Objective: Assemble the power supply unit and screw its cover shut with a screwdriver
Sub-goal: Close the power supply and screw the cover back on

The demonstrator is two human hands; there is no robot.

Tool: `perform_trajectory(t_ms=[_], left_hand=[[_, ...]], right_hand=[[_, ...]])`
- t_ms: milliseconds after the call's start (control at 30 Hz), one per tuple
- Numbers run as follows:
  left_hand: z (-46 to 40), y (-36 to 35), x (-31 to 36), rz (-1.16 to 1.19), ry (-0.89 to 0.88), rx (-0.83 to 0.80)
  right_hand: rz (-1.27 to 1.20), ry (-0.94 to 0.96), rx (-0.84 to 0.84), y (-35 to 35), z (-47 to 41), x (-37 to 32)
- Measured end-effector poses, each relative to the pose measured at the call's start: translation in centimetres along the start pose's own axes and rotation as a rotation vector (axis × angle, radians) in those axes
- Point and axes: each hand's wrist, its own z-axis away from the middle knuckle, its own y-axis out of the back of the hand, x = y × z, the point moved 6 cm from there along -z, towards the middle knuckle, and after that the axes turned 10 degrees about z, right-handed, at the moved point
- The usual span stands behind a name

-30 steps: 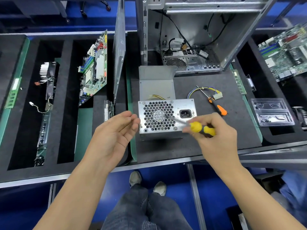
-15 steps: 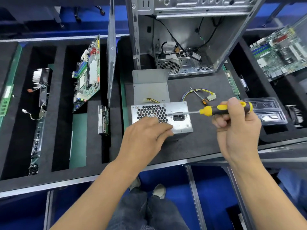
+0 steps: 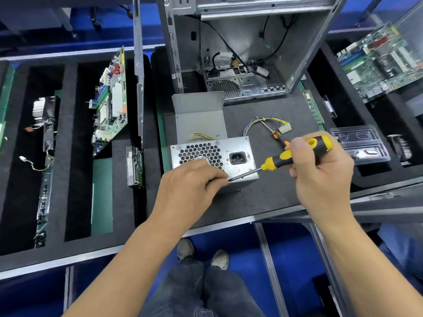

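The boxy grey sheet-metal power supply unit [image 3: 231, 156] stands on the black foam bench [image 3: 274, 193], likely heavy, rigid and sharp-edged, so the left hand [image 3: 190, 186] steadies its lower front, fingers curled, while the right hand [image 3: 320, 170] clasps the yellow-and-black screwdriver [image 3: 281, 160].

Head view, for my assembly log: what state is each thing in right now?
Power supply unit: on the mat, vent face up.
Yellow screwdriver: gripped, tip at the unit.
Left hand: resting on the unit.
Right hand: gripping the screwdriver.
Computer case: open.
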Motion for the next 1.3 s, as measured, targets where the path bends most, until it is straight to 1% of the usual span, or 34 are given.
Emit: perform_trajectory(t_ms=[200, 367, 533, 700, 767, 867, 967, 1000, 1067, 1167, 1200, 1233, 1300], left_hand=[[0.3, 0.0, 0.1, -0.008, -0.014, 0.001], [0.3, 0.0, 0.0, -0.007, -0.021, 0.006], [0.3, -0.1, 0.0, -0.026, -0.039, 0.010], [0.3, -0.1, 0.0, -0.044, -0.047, 0.006], [0.2, -0.1, -0.1, -0.045, -0.052, 0.003], [0.1, 0.0, -0.2, -0.043, -0.049, -0.008], [0.1, -0.1, -0.2, -0.039, -0.044, -0.025], [0.1, -0.1, -0.3, -0.032, -0.036, -0.028], [0.0, -0.2, -0.3, -0.026, -0.025, -0.022], [-0.1, -0.1, -0.1, -0.051, -0.031, -0.010], [-0.2, -0.1, -0.2, -0.057, -0.020, -0.023], [-0.2, -0.1, -0.2, -0.060, -0.011, -0.036], [-0.2, -0.2, -0.3, -0.063, -0.007, -0.045]], right_hand=[[0.059, 0.036, -0.016, -0.4, -0.1, -1.0], [0.081, 0.088, -0.077, -0.6, 0.0, -1.6], [0.080, 0.126, -0.227, -1.1, -0.2, -3.3], [0.173, 0.168, -0.484, -1.6, -0.9, -5.0], [0.246, 0.212, -0.538, -1.6, -1.1, -5.7], [0.375, 0.261, -0.570, -1.5, -1.6, -6.8], [0.696, 0.491, -0.545, -2.5, -1.7, -9.0], [0.799, 0.525, -0.555, -3.0, -1.7, -9.4], [0.923, 0.535, -0.620, -4.1, -1.6, -10.2], [0.819, 0.525, -0.805, -5.1, -1.1, -11.3], [0.840, 0.530, -0.837, -5.3, -1.2, -11.6], [0.911, 0.545, -0.839, -5.4, -1.4, -11.7], [1.147, 0.597, -0.786, -5.8, -1.9, -11.7]])
